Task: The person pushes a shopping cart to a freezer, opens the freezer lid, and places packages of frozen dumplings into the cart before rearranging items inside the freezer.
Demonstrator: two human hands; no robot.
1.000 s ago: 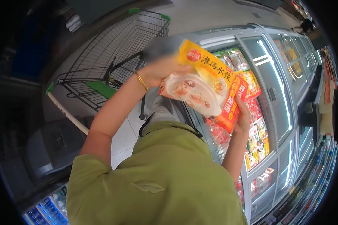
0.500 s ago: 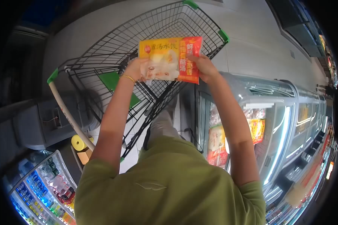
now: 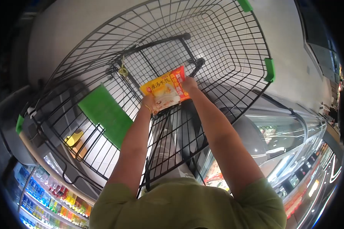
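A yellow and red bag of frozen dumplings (image 3: 165, 91) is down inside the wire basket of a shopping cart (image 3: 233, 42), tilted with its red end higher. My left hand (image 3: 148, 102) grips its yellow left end, and a thin yellow band circles that wrist. On the red right end, my right hand (image 3: 189, 84) is closed, with the fingers partly hidden behind the bag. Both arms reach over the cart's near side.
A green panel (image 3: 105, 114) is fixed in the cart near its handle (image 3: 53, 173). Glass-fronted freezers (image 3: 283, 129) line the right side. Shelves of bottled drinks (image 3: 46, 194) stand at lower left, and a yellow roll-like object (image 3: 73, 138) shows beyond the cart wires.
Both hands have lowered the dumpling bag from above the cart into its basket, and the bag has tilted. The view has moved closer over the cart.
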